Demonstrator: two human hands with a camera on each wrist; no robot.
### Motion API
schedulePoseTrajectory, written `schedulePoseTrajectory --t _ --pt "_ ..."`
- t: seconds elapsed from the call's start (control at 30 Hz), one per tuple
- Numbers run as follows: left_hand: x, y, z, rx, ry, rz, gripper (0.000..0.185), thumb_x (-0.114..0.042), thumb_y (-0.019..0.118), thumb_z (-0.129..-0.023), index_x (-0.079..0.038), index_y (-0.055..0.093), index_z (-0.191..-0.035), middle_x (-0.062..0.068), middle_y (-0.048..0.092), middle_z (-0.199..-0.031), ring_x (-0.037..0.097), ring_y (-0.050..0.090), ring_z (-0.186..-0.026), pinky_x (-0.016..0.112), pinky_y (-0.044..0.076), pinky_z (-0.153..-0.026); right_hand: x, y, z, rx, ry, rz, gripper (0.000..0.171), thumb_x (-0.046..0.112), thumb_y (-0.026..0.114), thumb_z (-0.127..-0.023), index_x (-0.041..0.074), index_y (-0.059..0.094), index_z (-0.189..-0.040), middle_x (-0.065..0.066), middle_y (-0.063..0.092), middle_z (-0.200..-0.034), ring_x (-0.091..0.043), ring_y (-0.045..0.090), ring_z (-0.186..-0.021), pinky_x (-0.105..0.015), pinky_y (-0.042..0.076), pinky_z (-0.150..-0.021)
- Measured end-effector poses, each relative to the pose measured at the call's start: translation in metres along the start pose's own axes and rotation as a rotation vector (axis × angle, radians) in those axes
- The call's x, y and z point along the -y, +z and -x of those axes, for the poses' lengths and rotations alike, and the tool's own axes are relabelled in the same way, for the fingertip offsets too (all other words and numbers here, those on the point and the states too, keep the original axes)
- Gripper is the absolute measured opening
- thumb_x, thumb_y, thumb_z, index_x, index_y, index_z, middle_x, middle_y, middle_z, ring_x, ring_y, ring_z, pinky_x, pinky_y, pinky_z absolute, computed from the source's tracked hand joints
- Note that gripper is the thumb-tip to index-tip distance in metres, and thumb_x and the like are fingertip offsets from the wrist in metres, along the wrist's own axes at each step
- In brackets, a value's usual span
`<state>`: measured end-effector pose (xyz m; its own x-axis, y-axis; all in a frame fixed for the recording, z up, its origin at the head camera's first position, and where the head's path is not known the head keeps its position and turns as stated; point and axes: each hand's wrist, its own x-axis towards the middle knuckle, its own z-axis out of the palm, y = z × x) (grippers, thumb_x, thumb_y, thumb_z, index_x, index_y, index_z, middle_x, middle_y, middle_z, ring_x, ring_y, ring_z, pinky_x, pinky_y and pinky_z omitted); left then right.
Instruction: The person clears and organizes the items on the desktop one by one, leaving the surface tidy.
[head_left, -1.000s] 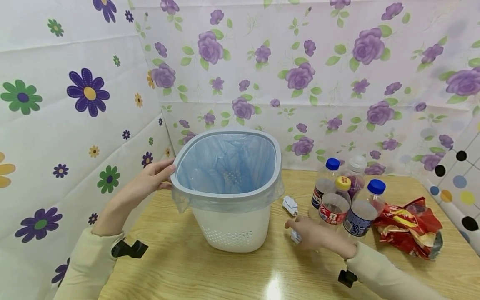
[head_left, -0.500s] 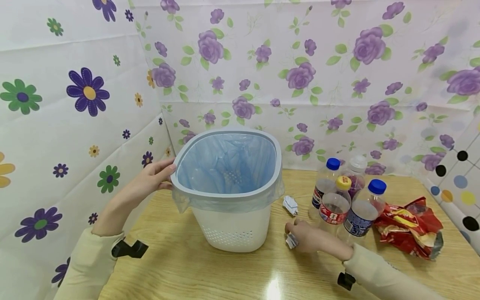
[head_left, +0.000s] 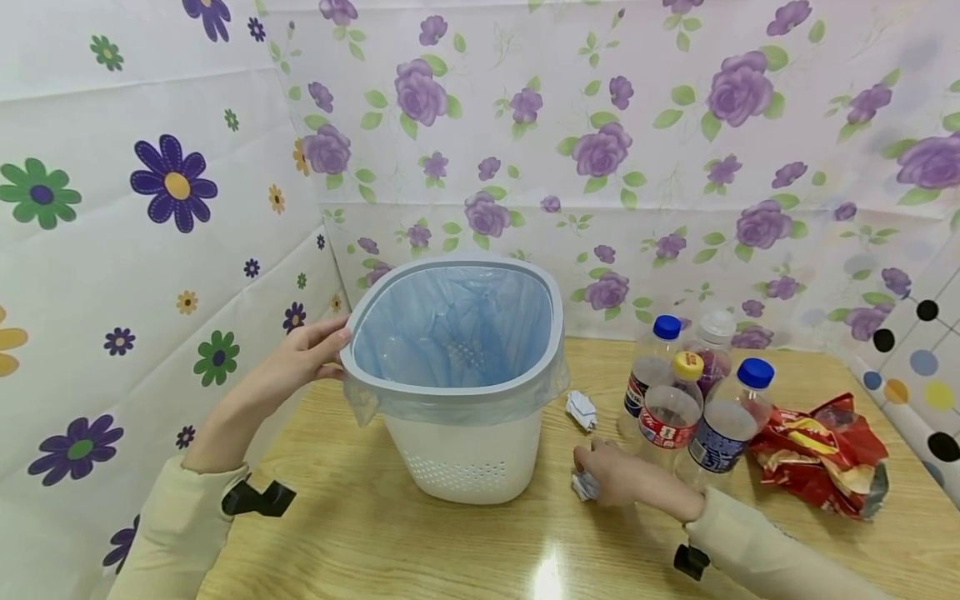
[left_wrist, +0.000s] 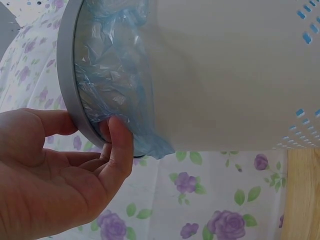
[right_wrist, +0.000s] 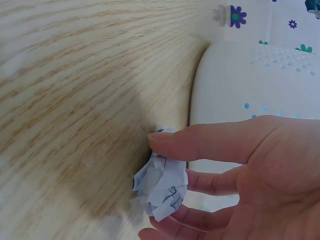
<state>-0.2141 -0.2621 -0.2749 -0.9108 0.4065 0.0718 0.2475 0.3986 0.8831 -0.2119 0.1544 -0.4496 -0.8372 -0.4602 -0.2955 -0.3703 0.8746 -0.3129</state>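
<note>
Crumpled white paper ball (head_left: 583,485) pinched between thumb and curled fingers (right_wrist: 210,142) of the right hand (head_left: 615,475), low against the wooden desk (head_left: 360,533). Just beyond those fingertips, the white perforated wall of the waste bin (head_left: 468,458); seen close in the right wrist view, ball (right_wrist: 162,186) wrapped from above by the thumb, from below by the other fingers. Behind the same fingers, toward the wall, a second paper scrap (head_left: 581,410) lying loose on the desk. Beside the back of that hand, four plastic bottles (head_left: 667,408) standing upright in a cluster, two with blue caps, one yellow, one white. Past the bottles, a crushed red snack bag (head_left: 817,454).

Left hand (head_left: 303,360) holding the grey rim (head_left: 450,392) of the bin, fingers (left_wrist: 120,145) hooked under the rim and pressing the blue liner bag (head_left: 450,333), thumb over the top edge. Liner draped over the rim, hanging down outside the white wall right at those fingertips. Floral sheeting (head_left: 600,150) behind everything.
</note>
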Motion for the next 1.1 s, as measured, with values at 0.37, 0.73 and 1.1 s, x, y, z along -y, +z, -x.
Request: schedulePoseTrajectory --t 0.37,0.73,1.1 --pt "-0.001 0.0 0.001 0.0 -0.001 0.002 0.056 -0.03 0.037 -0.106 0.002 0.025 -0.151 0.007 0.061 -0.116 0.005 0.064 -0.096 0.02 0.055 -0.083 0.0 0.002 -0.002 0.043 -0.009 0.023 0.041 -0.005 0.077 -0.068 0.015 0.052 -0.093 -0.007 0.05 -0.091 -0.021 0.046 -0.082 -0.037 0.042 -0.065" --pt "-0.001 0.0 0.002 -0.004 -0.017 -0.013 0.057 -0.031 0.036 -0.106 0.002 0.024 -0.151 0.018 0.058 -0.121 0.005 0.063 -0.095 0.019 0.054 -0.084 -0.003 -0.001 -0.001 -0.002 -0.063 0.009 0.038 0.002 0.078 -0.069 0.013 0.055 -0.097 -0.003 0.053 -0.087 -0.017 0.048 -0.076 -0.033 0.044 -0.062" --pt "0.0 0.0 0.001 -0.001 -0.002 -0.002 0.057 -0.03 0.037 -0.106 0.002 0.025 -0.151 0.003 0.062 -0.113 0.005 0.064 -0.095 0.02 0.054 -0.083 0.0 -0.015 0.003 -0.089 -0.123 -0.027 0.036 0.01 0.078 -0.073 0.014 0.058 -0.103 0.0 0.057 -0.085 -0.015 0.05 -0.074 -0.031 0.044 -0.06"
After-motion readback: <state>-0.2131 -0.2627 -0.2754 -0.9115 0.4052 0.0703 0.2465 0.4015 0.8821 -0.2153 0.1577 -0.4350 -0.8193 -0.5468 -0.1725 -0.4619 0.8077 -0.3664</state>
